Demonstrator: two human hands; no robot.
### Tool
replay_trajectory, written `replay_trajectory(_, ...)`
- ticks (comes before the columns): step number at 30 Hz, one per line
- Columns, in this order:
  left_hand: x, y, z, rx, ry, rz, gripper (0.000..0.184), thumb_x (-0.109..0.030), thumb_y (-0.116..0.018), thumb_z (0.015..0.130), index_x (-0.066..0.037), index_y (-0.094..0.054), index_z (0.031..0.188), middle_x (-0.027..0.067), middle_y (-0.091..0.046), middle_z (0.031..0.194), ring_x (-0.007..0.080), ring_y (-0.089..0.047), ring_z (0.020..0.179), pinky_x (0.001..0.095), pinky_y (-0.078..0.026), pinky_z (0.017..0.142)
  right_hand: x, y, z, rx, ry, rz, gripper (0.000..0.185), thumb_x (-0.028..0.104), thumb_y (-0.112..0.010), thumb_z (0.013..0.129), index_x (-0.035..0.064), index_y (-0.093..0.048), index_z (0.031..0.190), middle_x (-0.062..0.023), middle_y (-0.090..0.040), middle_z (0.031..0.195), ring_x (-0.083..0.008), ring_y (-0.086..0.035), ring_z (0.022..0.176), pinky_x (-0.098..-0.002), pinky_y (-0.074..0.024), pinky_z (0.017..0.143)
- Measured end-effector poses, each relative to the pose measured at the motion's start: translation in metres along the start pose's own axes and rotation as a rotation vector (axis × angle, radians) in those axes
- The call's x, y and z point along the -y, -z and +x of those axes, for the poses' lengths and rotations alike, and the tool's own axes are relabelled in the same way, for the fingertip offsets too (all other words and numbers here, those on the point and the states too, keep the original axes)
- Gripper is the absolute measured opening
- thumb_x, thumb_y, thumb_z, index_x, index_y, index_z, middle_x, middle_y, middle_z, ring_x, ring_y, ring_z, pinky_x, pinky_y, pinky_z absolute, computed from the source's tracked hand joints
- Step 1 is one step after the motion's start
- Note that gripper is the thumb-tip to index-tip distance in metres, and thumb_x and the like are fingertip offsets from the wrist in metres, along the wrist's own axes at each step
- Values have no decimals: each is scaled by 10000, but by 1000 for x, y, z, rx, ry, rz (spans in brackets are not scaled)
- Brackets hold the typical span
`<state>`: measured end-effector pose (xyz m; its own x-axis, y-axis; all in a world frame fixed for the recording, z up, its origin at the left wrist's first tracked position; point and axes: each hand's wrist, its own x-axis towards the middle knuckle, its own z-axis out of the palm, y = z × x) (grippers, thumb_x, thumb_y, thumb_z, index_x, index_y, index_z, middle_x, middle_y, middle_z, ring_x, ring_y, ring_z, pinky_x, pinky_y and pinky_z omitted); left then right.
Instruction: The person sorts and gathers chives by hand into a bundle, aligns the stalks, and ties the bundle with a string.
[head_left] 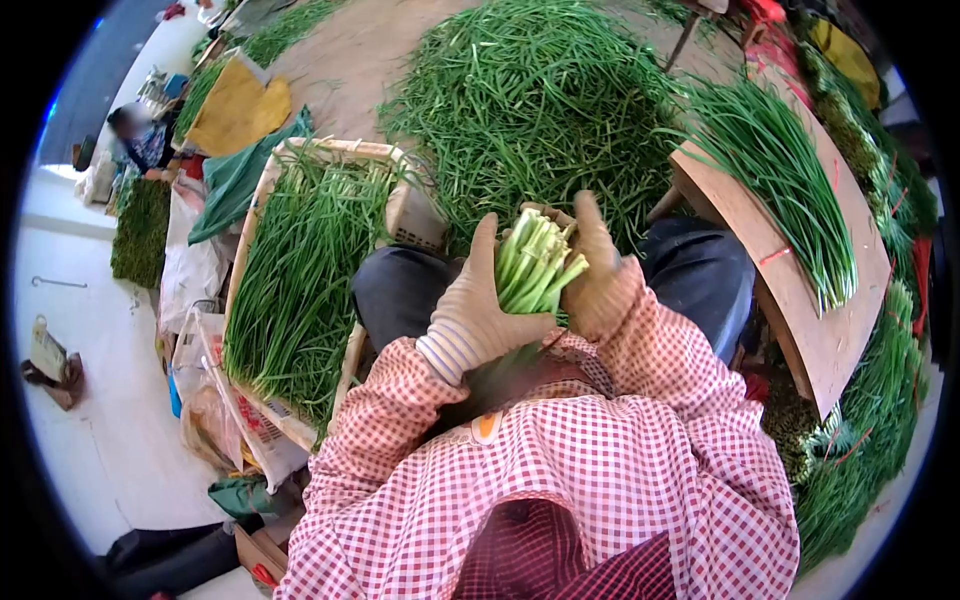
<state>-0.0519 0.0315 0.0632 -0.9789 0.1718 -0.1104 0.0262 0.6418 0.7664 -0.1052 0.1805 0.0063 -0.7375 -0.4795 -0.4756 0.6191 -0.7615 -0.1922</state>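
Presently, the gloved left hand [468, 318] is curled around the near side of a bunch of green stalks [532, 265], pale ends up, above the lap. The gloved right hand [598, 275] is against its other side; whether it clamps cannot be told. Risk noted: ends sit uneven and no band is visible, so a slack hold could let outer stalks slip towards the loose heap [540, 90].

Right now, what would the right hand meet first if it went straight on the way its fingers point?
Probably the big heap of greens: the fingers of the right hand point forward at it. Height is unclear, so it might pass above.
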Motion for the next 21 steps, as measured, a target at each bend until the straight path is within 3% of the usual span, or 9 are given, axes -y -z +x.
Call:
replay_trajectory(2,7,3,6,92,161,-30,1162,-351,-817,579,36,-144,1444,259,-524,1225,351,-543,1141,381,-431,987,-5,10,-6,191,40,176,720,663,-419,899,26,-496,1225,-190,-595,1152,-342,-587,1046,-509,-470,951)
replay_trajectory(4,12,-1,11,67,117,-49,1060,-351,-792,618,42,-213,1414,251,-576,1158,344,-590,1081,368,-457,952,-9,16,-12,330,58,165,757,654,-472,884,40,-429,1324,-169,-546,1232,-315,-541,1119,-491,-424,1007)
replay_trajectory(6,10,-6,13,132,135,-25,931,-333,-776,635,42,-308,1347,252,-576,1151,355,-595,1058,388,-467,935,-16,20,-11,262,308,-94,740,552,-553,899,58,-339,1407,-159,-546,1221,-280,-535,1119,-460,-428,1000)
replay_trajectory(7,5,-12,13,99,111,89,824,-304,-767,645,35,-370,1282,243,-591,1090,357,-612,986,397,-487,894,-17,32,1,353,367,-133,777,386,-653,893,83,-229,1470,-141,-559,1193,-233,-562,1067,-400,-463,955)
replay_trajectory(10,-27,-25,5,139,119,381,831,-301,-774,643,47,-364,1277,232,-580,1067,359,-612,936,416,-501,850,-11,40,-7,287,572,-589,848,258,-718,858,78,-176,1486,-133,-575,1183,-203,-594,1002,-340,-497,898)
replay_trajectory(12,-14,-45,-5,62,-124,422,900,-305,-769,653,93,-307,1315,273,-479,1218,383,-554,1041,457,-475,864,-5,24,-24,121,441,-381,776,103,-731,818,57,-281,1449,-126,-619,1104,-204,-631,929,-341,-533,845)
replay_trajectory(15,-13,-55,-8,11,-182,454,877,-287,-780,618,52,-342,1298,267,-494,1209,418,-544,1061,456,-476,876,6,26,-25,110,365,-389,552,38,-698,808,43,-463,1308,-116,-642,1024,-218,-642,923,-354,-537,841)
replay_trajectory(18,-16,-43,6,-3,-309,386,898,-322,-783,614,10,-360,1333,279,-459,1269,434,-522,1103,478,-466,906,21,18,-24,123,520,-393,262,-15,-657,783,45,-550,1015,-110,-649,933,-230,-646,908,-356,-543,810)
replay_trajectory(21,-35,-10,34,-57,-711,469,789,-315,-797,589,-111,-482,1284,274,-431,1318,474,-497,1127,527,-444,956,70,-17,-19,274,715,-461,263,14,-650,781,63,-541,1015,-127,-642,940,-265,-638,885,-385,-533,808)
